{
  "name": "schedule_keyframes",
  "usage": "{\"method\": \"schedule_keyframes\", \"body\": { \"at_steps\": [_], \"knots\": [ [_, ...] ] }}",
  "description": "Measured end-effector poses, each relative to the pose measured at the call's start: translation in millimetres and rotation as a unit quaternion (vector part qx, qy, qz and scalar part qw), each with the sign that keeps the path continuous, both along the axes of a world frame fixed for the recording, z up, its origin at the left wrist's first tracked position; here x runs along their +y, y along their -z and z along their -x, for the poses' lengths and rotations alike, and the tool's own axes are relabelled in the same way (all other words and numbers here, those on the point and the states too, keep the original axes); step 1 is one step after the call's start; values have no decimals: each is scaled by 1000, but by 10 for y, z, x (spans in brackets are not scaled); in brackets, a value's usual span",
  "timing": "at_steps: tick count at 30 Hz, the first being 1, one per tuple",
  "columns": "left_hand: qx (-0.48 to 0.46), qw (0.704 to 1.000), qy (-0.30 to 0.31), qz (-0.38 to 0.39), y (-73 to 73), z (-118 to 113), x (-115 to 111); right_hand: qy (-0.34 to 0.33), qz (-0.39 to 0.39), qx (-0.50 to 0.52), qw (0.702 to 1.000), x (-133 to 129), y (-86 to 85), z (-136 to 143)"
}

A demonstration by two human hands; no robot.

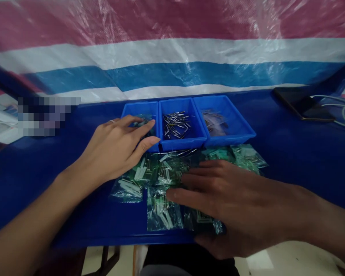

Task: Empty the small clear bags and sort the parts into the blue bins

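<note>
My left hand [123, 142] hovers over the left blue bin [126, 109], fingers apart and nothing visible in them. Small dark items show in that bin, partly covered by my fingers. My right hand [230, 195] is spread over clear plastic bags near the table's front edge, its fingers stretched out. One bag [163, 211] beside its index finger holds white plugs and screws. Further similar bags, such as one at the left [129, 189] and one at the right [248, 157], lie around my hands. Some bags are hidden under my right hand.
The middle blue bin [181, 145] holds many thin metal pins [176, 122]. In the right blue bin [232, 126] are small parts in a plastic bag. A dark flat device [301, 103] with white cables [342, 105] lies at the right back. Striped sheeting [172, 50] hangs behind the blue table [287, 161].
</note>
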State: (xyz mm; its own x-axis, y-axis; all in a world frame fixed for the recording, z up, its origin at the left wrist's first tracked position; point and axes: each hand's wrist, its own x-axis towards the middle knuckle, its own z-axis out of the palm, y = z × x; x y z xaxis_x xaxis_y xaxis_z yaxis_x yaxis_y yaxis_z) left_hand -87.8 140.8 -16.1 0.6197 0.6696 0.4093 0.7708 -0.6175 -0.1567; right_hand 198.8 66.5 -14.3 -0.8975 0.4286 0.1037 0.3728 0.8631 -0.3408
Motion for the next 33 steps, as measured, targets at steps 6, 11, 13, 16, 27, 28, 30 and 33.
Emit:
{"method": "schedule_keyframes", "body": {
  "at_steps": [6, 11, 13, 16, 27, 28, 30, 33],
  "knots": [
    [-38, 999, -4, 11, 95, 24, 33, -26, -51, 6, 998, -61, 93, 29],
    [-85, 995, -1, 51, 55, 12, -12, -52, -86, 15, 995, -41, 103, 7],
    [-90, 995, 8, 44, 5, -11, -44, -59, -98, 32, 993, -22, 104, -9],
    [-110, 992, 54, 7, -64, -55, -100, -50, -91, 87, 991, 5, 84, -33],
    [-99, 960, 224, -139, -102, -102, -242, 161, 296, 528, 779, 153, -45, -10],
    [-103, 960, 218, -142, -110, -105, -262, 143, 327, 535, 766, 164, -33, -7],
    [-116, 961, 203, -145, -120, -111, -296, 118, 369, 535, 750, 174, -15, -2],
    [-138, 957, 215, -137, -112, -114, -318, 109, 384, 542, 739, 164, -21, -2]
  ]
}}
